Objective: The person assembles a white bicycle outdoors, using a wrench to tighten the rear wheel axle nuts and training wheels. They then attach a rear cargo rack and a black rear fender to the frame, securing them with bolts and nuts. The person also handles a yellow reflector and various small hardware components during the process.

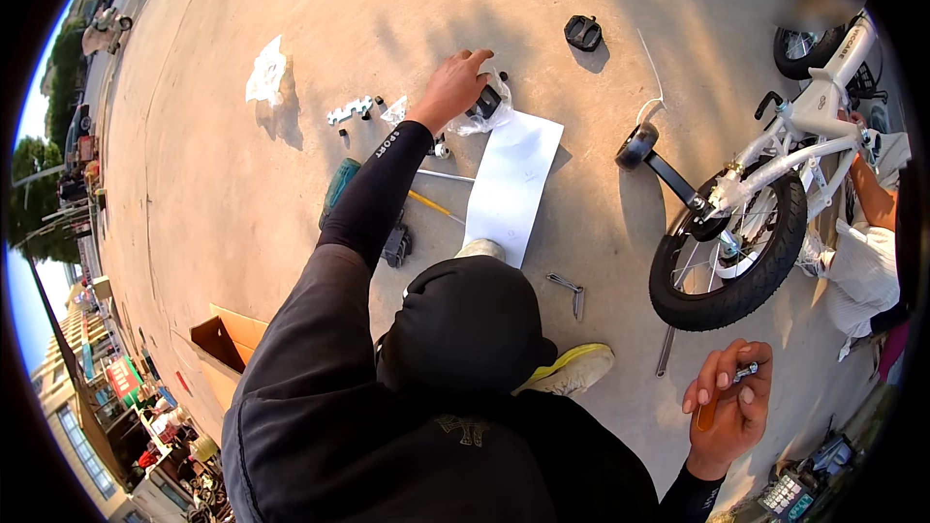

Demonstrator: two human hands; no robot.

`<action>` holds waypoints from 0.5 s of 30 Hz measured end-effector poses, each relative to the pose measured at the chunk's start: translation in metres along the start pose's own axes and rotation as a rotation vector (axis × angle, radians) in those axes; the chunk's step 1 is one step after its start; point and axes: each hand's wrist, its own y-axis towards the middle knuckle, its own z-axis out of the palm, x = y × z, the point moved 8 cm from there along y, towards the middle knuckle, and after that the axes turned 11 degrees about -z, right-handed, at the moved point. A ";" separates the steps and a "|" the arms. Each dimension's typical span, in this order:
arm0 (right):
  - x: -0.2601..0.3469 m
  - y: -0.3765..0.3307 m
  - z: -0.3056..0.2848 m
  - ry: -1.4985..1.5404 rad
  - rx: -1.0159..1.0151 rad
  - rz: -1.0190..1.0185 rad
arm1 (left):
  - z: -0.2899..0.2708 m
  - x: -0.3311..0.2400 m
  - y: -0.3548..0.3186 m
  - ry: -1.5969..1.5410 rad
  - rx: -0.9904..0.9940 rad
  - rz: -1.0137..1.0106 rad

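Clear plastic bag under left hand; open brown cardboard box lower left

The person wears a black long-sleeved top, loose over the shoulders and chest, with a faint dull-gold emblem on the front. Tight black sleeves run down both forearms to the wrists; the left sleeve carries small white lettering near the wrist, and the right sleeve has a faint mark near its cuff. Both the left hand and the right hand are bare. The shoes are pale with yellow-green soles.
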 end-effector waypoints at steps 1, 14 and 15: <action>-0.003 0.001 -0.003 0.045 -0.041 -0.009 | 0.015 -0.002 0.004 0.028 0.037 0.051; 0.017 0.020 -0.095 -0.781 -0.430 -0.253 | 0.047 0.057 0.031 -0.498 -0.098 -0.423; 0.018 0.023 -0.093 -0.869 -0.397 -0.291 | 0.046 0.073 0.025 -0.745 -0.121 -0.595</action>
